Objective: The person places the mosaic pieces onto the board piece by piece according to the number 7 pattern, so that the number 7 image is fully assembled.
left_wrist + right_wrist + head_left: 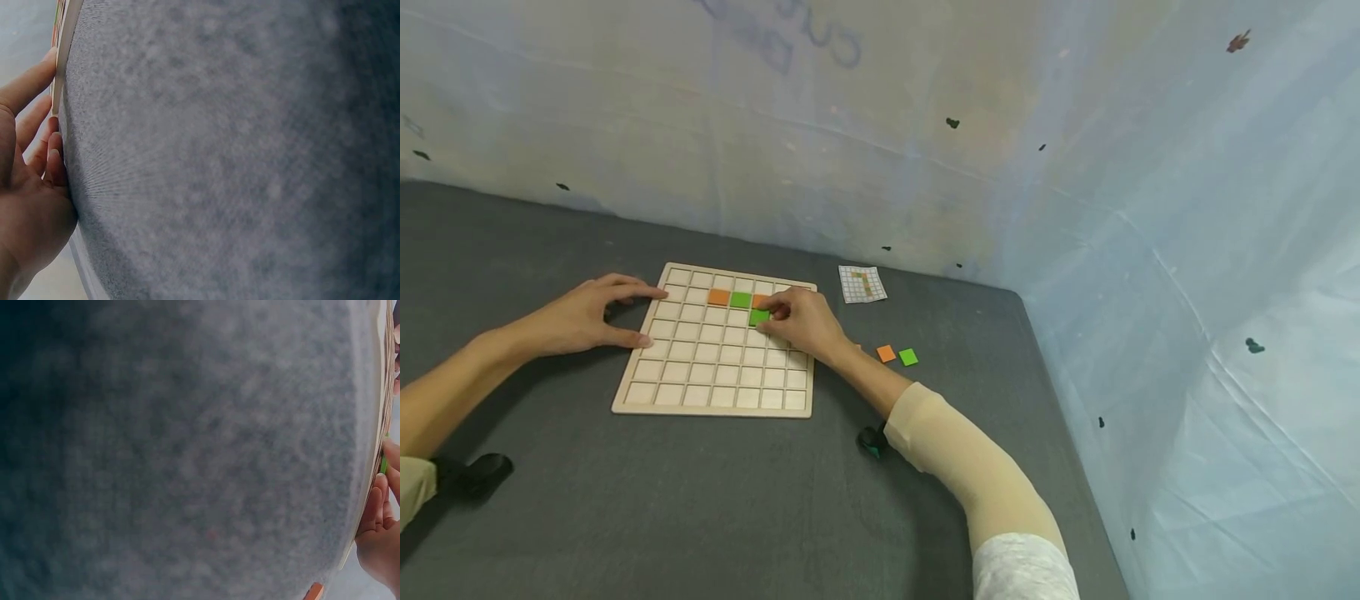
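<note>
A flat green square tile [759,318] sits left of centre in the head frame, pinched by your right hand [807,321] over the pale wooden gridded board [709,410]. Your left hand [576,317], fingers outstretched, touches the board's left edge. Near frame centre, an orange square tile [886,354] lies on the dark grey desk [700,508].

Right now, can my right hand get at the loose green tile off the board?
Probably yes: nothing covers the loose green tile, though your right hand pinches another green tile at the board.
</note>
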The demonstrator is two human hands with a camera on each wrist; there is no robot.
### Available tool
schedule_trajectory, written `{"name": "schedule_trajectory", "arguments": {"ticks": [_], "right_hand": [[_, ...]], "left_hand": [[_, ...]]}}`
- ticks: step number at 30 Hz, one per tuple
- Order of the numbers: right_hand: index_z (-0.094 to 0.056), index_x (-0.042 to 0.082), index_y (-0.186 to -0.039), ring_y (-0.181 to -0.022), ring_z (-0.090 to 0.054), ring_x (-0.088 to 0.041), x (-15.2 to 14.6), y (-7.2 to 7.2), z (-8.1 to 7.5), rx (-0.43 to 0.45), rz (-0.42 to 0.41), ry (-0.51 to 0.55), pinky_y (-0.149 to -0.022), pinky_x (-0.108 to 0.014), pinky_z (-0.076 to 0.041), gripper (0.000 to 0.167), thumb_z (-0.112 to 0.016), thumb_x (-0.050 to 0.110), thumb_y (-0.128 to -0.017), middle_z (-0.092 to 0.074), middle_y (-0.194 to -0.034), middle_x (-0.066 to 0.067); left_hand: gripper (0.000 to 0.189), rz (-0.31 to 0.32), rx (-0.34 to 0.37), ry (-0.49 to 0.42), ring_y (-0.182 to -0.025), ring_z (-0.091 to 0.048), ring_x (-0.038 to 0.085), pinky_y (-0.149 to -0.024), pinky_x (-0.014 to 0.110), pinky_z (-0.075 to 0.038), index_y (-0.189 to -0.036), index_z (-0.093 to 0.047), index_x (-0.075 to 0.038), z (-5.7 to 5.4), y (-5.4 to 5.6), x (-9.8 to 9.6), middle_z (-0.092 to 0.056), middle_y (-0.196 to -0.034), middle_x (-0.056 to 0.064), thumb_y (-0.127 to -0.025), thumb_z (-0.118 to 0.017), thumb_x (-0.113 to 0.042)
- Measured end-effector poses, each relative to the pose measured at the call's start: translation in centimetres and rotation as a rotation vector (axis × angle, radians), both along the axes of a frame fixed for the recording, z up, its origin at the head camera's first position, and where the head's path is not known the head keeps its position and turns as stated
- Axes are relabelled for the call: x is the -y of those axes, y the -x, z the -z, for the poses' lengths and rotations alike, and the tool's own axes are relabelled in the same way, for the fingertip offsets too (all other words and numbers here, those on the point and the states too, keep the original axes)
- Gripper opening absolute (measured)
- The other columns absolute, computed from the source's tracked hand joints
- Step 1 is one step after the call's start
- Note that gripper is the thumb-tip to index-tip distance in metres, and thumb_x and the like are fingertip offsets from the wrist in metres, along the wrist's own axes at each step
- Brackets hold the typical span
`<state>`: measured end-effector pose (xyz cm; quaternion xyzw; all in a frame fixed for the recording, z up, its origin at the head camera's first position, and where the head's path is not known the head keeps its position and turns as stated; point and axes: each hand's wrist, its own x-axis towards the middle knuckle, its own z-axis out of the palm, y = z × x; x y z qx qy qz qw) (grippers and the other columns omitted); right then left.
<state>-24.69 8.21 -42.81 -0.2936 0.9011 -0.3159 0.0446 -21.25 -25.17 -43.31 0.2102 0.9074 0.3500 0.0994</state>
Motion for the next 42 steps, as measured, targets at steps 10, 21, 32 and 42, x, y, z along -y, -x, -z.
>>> {"name": "schedule_trajectory", "arguments": {"ticks": [10,21,32,42], "right_hand": [[-0.074,0.013,-0.116,-0.086,-0.059,0.000,0.1,0.0,0.0,0.025,0.006,0.015,-0.073,-0.014,-0.047,0.028,-0.077,0.024,-0.090,-0.066,-0.102,0.001],[-0.073,0.012,-0.115,-0.085,-0.061,-0.002,-1.6,-0.3,-0.2,0.067,0.010,0.074,-0.072,-0.018,-0.050,0.026,-0.075,0.022,-0.091,-0.067,-0.101,0.003],[-0.072,0.011,-0.118,-0.089,-0.065,-0.010,-5.3,-0.9,-0.5,0.114,0.031,0.164,-0.073,-0.023,-0.052,0.026,-0.073,0.019,-0.093,-0.069,-0.105,0.000],[-0.072,0.011,-0.118,-0.087,-0.065,-0.010,-8.6,-1.3,-1.0,0.109,0.066,0.140,-0.076,-0.027,-0.053,0.027,-0.073,0.021,-0.093,-0.069,-0.105,-0.002]], "left_hand": [[0.074,0.000,-0.014,0.004,-0.132,-0.031,0.050,-0.095,0.066,-0.032,-0.143,-0.051,-0.004,0.2,0.0,0.2,-0.035,-0.145,0.028,-0.080,-0.085,-0.023],[0.073,0.007,-0.029,0.007,-0.131,-0.032,0.049,-0.094,0.065,-0.032,-0.142,-0.052,-0.005,0.2,-0.1,0.0,-0.037,-0.144,0.027,-0.080,-0.085,-0.024],[0.074,-0.003,0.000,0.016,-0.134,-0.028,0.051,-0.097,0.068,-0.026,-0.143,-0.051,-0.004,0.4,0.1,0.1,-0.035,-0.146,0.028,-0.081,-0.085,-0.026],[0.076,0.004,-0.020,0.023,-0.132,-0.030,0.053,-0.093,0.068,-0.031,-0.144,-0.049,-0.004,0.4,0.3,0.6,-0.035,-0.145,0.028,-0.081,-0.084,-0.027]]}}
